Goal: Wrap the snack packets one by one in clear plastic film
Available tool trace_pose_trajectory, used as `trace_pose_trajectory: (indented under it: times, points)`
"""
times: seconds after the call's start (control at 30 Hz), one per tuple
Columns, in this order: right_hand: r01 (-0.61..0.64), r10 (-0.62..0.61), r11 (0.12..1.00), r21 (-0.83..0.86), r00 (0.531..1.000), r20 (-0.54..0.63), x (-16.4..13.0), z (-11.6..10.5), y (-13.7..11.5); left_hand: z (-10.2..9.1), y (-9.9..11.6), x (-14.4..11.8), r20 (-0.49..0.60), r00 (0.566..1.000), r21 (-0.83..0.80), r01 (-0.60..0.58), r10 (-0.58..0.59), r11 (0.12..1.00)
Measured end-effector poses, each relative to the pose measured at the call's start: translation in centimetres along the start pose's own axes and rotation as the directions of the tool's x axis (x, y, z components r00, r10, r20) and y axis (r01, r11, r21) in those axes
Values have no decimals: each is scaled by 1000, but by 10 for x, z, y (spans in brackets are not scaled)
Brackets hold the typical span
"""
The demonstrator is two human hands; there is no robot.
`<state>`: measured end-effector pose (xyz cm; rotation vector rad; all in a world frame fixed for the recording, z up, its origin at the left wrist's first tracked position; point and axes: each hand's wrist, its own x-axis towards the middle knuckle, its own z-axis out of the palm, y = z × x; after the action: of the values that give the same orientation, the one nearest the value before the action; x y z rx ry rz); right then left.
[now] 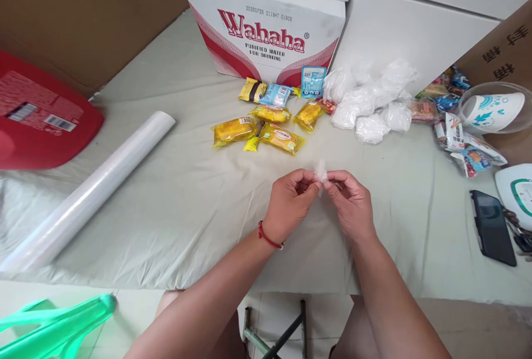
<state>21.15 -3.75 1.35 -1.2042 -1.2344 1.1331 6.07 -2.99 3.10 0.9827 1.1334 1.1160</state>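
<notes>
Between my two hands is a small crumpled piece of clear plastic film (321, 171), pinched over the cloth-covered table. My left hand (291, 201), with a red cord bracelet at the wrist, grips it from the left side with thumb and fingertips. From the right, the thumb and forefinger of my right hand (351, 201) close on the same film. Beyond the hands lie several yellow-wrapped snacks (281, 137), a light blue packet (276, 95) and an upright blue pouch (313, 82). A heap of crumpled clear plastic bundles (353, 107) sits behind and to the right.
A white Wahaha carton (266, 32) stands at the back. On the left lie a long roll of clear film (95, 187) and a red container (41, 115). A phone (493, 227), a tilted paper cup (494, 111) and snack packets (474, 151) are on the right.
</notes>
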Motion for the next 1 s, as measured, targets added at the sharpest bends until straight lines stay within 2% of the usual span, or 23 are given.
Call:
trace_pose_trajectory:
  times: [0.13,0.3,0.5,0.57,0.67,0.77,0.83,0.9,1.0]
  points:
    - [-11,12,1000,17,998,-53,1,1,1,0,4,-2,49,999,-31,20,-18,999]
    - [11,-11,1000,1,999,-34,1,1,1,-3,4,0,17,1000,-51,-6,7,999]
    - [-118,137,967,224,988,-72,3,0,1,-3,-1,3,37,999,-170,46,-40,984]
    - [-145,173,949,280,982,-78,4,-1,-2,-3,1,2,24,999,-152,33,-30,988]
    - [-151,177,938,311,983,-56,5,-3,-5,-3,3,0,3,1000,-42,-17,18,999]
    - [-138,149,961,238,989,-26,4,-2,-7,-1,4,-3,46,991,99,-133,129,986]
    - [-145,153,979,147,987,-47,4,-1,-6,1,2,-4,81,980,142,-190,180,972]
    - [-173,186,978,120,976,-110,5,-2,-6,1,1,-3,65,983,132,-177,170,975]
    - [-204,248,951,231,952,-181,9,-10,-8,-2,0,1,-40,995,33,-93,94,995]
